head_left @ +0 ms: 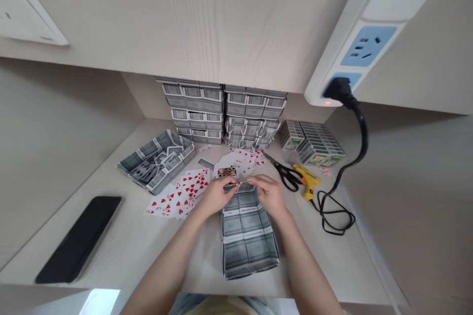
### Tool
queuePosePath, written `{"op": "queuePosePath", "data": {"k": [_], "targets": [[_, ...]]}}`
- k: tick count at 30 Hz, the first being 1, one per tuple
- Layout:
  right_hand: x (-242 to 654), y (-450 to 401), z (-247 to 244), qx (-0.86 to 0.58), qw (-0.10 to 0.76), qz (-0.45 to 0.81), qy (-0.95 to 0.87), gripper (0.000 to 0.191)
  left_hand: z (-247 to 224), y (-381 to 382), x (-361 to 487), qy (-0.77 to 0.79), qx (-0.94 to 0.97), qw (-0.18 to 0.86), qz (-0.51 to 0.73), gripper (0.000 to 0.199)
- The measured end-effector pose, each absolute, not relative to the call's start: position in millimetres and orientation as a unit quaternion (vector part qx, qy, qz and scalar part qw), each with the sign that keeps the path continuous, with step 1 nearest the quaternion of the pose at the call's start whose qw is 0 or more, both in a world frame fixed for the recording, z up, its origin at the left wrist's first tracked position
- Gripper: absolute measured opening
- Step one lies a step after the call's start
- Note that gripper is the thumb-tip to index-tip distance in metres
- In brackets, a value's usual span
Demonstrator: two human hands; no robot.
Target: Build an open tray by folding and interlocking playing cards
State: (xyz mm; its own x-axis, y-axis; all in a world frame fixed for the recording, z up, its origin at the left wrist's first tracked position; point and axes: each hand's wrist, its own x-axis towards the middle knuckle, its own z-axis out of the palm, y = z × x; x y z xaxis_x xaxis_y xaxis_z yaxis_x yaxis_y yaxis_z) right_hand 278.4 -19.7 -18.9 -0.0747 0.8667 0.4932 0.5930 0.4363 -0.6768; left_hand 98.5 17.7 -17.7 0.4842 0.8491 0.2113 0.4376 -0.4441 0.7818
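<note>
In front of me on the table lies a long open box made of playing cards (247, 224), its grey patterned card backs facing up. At its far left corner, my left hand (217, 196) pinches the rim between thumb and fingers. My right hand (270, 196) does the same at the far right corner, and the fingertips of both hands nearly meet along that edge. Loose playing cards (192, 189) with red faces fan out left of my left hand. More cards (238, 161) are spread just beyond the box.
Another card box (148, 147) holding card pieces stands at the left. Stacked card boxes (197, 103) line the back. Packs of cards (314, 142), black scissors (288, 175) and a yellow glue gun (309, 182) with a cord are at the right. A black phone (79, 238) lies front left; a power strip (354, 54) hangs above.
</note>
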Motion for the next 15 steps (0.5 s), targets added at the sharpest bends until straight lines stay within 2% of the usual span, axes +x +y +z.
{"op": "queuePosePath", "data": {"k": [15], "targets": [[278.9, -23.0, -17.1, -0.511, 0.379, 0.062, -0.769, 0.045, -15.5, 15.6, 101.1, 0.418, 0.798, 0.311, 0.303, 0.014]]}}
